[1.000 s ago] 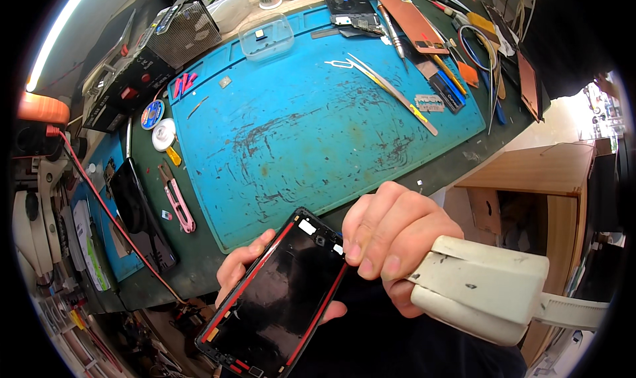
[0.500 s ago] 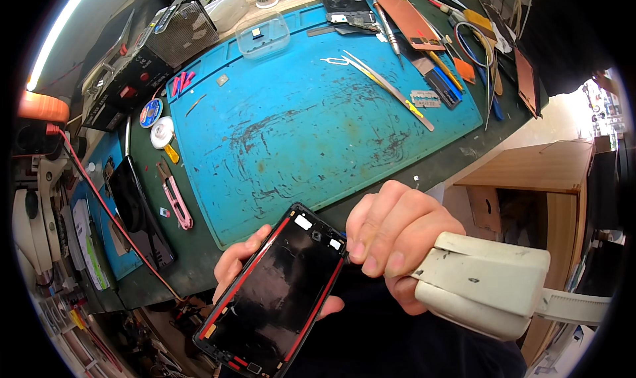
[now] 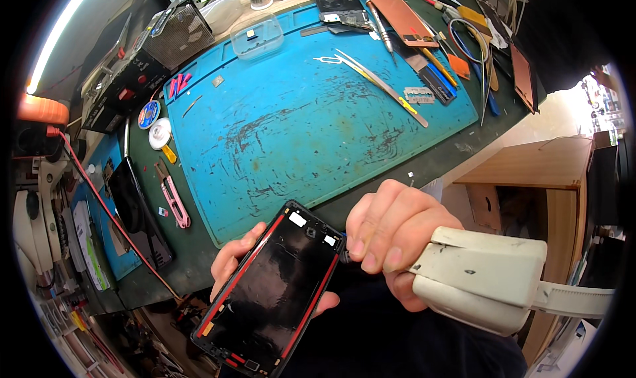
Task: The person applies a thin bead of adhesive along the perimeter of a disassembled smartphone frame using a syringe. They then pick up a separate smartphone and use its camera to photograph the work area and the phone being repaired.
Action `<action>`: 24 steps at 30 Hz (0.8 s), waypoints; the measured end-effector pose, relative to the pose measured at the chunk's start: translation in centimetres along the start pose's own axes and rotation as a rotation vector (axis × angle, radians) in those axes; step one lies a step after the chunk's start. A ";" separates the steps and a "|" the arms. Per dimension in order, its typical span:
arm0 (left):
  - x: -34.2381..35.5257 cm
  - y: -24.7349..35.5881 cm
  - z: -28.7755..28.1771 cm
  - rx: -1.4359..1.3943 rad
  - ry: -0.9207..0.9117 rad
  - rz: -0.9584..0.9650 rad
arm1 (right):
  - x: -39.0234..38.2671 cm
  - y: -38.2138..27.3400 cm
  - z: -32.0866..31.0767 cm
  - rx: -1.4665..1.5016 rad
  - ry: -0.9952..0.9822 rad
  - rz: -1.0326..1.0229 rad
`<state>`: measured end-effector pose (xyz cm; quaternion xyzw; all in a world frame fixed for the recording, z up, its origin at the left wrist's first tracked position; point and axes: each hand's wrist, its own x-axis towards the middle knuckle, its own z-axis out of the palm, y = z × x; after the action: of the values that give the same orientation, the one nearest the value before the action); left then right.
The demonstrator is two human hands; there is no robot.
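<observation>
Phone frame (image 3: 275, 282) is up in the air, tilted, by the near edge of the counter (image 3: 193, 272), with a shiny black face showing. Over on the left, a pink cutter (image 3: 174, 200) lies beside the blue mat (image 3: 311, 126). Next, the left hand (image 3: 232, 257) grips the frame from underneath, fingers on one long side and thumb on the other. It looks opened up already: no cover sits on this face, and red strips (image 3: 309, 309) run down both long sides. How much work is left, I can't tell. Farther up, tweezers (image 3: 383, 87) lie on the mat, with nobody touching them. Last, the right hand (image 3: 397, 229) has its fingers curled closed right by the frame's top corner; I can't see if they pinch something small. A white box (image 3: 480, 282) sits at that wrist.
</observation>
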<state>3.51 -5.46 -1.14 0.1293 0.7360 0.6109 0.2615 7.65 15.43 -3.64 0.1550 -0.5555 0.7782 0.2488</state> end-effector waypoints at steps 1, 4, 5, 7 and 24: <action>0.0 -0.3 0.1 -0.022 0.007 0.014 | -0.1 0.1 -0.1 -0.001 -0.006 0.000; 0.0 -0.3 0.0 0.007 -0.016 0.065 | -0.2 0.3 -0.6 0.024 -0.029 -0.008; 0.0 -0.3 0.0 -0.001 -0.016 0.079 | -0.2 0.3 -0.6 0.027 -0.026 -0.009; 0.1 -0.4 0.3 -0.048 0.004 0.102 | -0.3 0.3 -0.6 0.020 -0.028 -0.007; -0.4 -3.6 -1.1 0.068 -0.078 0.269 | -0.3 0.2 -0.5 -0.022 0.008 0.015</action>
<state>3.68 -7.37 -4.37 0.2589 0.7216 0.6098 0.2011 7.77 15.82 -4.13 0.1450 -0.5642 0.7744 0.2467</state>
